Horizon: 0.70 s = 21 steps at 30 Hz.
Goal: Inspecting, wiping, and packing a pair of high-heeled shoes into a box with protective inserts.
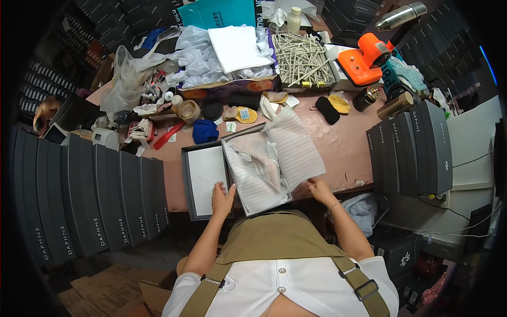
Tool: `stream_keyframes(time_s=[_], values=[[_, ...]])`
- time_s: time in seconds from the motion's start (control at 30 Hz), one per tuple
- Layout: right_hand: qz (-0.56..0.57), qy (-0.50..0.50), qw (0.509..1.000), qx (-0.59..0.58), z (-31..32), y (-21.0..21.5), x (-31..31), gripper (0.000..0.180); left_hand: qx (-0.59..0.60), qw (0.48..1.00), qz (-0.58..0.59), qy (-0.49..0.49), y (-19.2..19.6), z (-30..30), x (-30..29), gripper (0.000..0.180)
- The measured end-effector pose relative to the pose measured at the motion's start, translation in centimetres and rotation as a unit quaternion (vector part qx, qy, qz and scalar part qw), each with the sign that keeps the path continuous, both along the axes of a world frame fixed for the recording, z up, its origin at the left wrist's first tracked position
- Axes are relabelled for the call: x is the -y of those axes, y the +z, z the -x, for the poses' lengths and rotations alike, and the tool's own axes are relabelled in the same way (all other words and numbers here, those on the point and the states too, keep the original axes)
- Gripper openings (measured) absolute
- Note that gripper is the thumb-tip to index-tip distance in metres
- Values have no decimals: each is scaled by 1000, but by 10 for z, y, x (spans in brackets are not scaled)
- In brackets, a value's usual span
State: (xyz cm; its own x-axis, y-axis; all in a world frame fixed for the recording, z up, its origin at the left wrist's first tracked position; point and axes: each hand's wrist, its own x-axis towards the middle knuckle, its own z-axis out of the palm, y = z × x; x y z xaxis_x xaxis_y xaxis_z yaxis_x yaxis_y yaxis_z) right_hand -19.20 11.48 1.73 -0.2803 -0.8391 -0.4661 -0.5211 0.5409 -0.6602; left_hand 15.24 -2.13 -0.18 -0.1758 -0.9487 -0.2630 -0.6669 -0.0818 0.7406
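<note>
An open grey shoebox (248, 210) stands on the pink table in front of me. White wrapping sheet (298, 153) lines it, one flap folded out to the right over the box's side. Inside lies a pale, thinly wrapped item (256, 158); the wrapping hides what it is. Left of the box, and touching it, is a grey lid or tray with a white inside (207, 171). My left hand (223, 199) is over the near edges where the two meet, fingers apart, gripping nothing. My right hand (320, 191) pinches the near edge of the wrapping flap.
Stacked grey shoeboxes flank me at left (79, 190) and right (412, 153). At the back are a carton of crumpled tissue (195, 53), a box of pale sticks (303, 58) and an orange heat tool (364, 61). Sponges, a blue cloth (205, 131) and a red-handled tool (169, 134) lie between.
</note>
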Motion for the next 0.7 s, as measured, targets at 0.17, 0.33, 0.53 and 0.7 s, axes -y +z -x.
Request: stream_keyframes(time_s=[0.17,0.33,0.53,0.7], values=[[133,90,987,23,-51,7,101,66,122,987,-5,-104,-5,-12,-9,29],[182,428,851,-244,-124,28,102,79,-167,986,-12,-3,125,-32,-5,17],[174,-160,794,561,-68,25,122,69,-540,830,-138,15,182,25,-9,33],[10,-85,954,286,-9,61,100,55,-213,975,10,-61,50,44,-32,47]])
